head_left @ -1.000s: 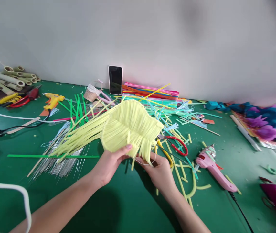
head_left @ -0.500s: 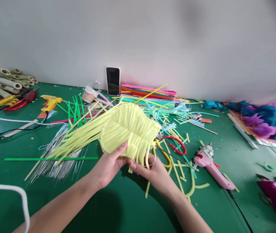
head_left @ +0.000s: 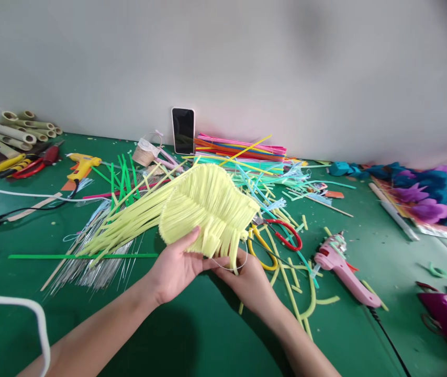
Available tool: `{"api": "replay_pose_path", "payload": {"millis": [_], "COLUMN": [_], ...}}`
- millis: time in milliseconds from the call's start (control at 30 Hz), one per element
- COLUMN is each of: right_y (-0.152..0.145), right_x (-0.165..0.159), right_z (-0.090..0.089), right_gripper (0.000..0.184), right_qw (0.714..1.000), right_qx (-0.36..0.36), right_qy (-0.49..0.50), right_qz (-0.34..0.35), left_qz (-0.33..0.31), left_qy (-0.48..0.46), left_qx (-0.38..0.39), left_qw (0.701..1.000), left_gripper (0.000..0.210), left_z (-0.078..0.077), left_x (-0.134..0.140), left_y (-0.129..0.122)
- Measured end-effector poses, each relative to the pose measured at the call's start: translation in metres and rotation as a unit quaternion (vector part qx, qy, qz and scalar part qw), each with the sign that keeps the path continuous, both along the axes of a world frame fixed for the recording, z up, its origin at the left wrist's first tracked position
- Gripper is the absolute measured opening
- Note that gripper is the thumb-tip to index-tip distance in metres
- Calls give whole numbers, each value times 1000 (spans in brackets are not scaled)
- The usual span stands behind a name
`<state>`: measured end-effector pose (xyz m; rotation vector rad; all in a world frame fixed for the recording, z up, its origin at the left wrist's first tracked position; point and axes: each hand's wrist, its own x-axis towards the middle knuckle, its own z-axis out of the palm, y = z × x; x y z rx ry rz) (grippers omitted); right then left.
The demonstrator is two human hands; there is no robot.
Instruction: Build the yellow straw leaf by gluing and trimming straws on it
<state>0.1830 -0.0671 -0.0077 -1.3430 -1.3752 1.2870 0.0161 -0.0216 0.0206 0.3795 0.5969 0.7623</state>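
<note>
A pale yellow leaf-like piece made of fuzzy pipe cleaners (head_left: 203,201) is held up over the table, with several strands hanging from its lower right edge. My left hand (head_left: 178,264) grips its lower left edge, thumb on the front face. At the lower right, my right hand (head_left: 245,277) is closed round the hanging strand ends, its fingertips partly hidden beneath them. A thin pale wire loop (head_left: 247,256) curves beside those strands. Just right of the piece lie scissors (head_left: 286,234) with one red and one yellow handle.
Loose yellow pipe cleaners (head_left: 137,217) and thin metal wires (head_left: 98,267) lie left. A yellow glue gun (head_left: 82,166), pliers (head_left: 31,166) and bamboo tubes (head_left: 19,128) are farther left. A phone (head_left: 183,131) leans on the wall. At right sit a pink glue gun (head_left: 343,272) and purple flowers (head_left: 429,199).
The yellow piece has tilted and shifted slightly left. My right hand has closed round the strands at the lower right, which now bunch together and hang straighter.
</note>
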Motion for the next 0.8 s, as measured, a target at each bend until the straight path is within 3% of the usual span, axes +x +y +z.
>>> {"api": "replay_pose_path", "payload": {"millis": [100,300,433,500,700,800], "right_y": [1,0,-19,-32,-45,-40], "right_x": [0,-3,14,31,75,96], "right_z": [-3,0,17,27,53,63], "right_gripper": [26,15,39,51,33,35], "right_qw": [1000,999,993,982,952,918], "right_qx": [1,-27,-41,-29,-7,23], "right_qy": [-14,-47,-115,-186,-302,-387], "right_qz": [2,1,-5,-19,-44,-88], "left_qz": [-27,4,4,3,27,38], "left_qy": [-38,-102,-98,-91,-51,-28], "left_qx": [-10,-28,-35,-39,-64,-61], "left_qw": [999,994,995,995,996,997], "left_gripper": [36,35,40,42,40,38], "left_z": [3,-1,-5,-8,-17,-20], "left_x": [1,3,0,-1,5,6], "left_y": [0,5,15,20,30,32]}}
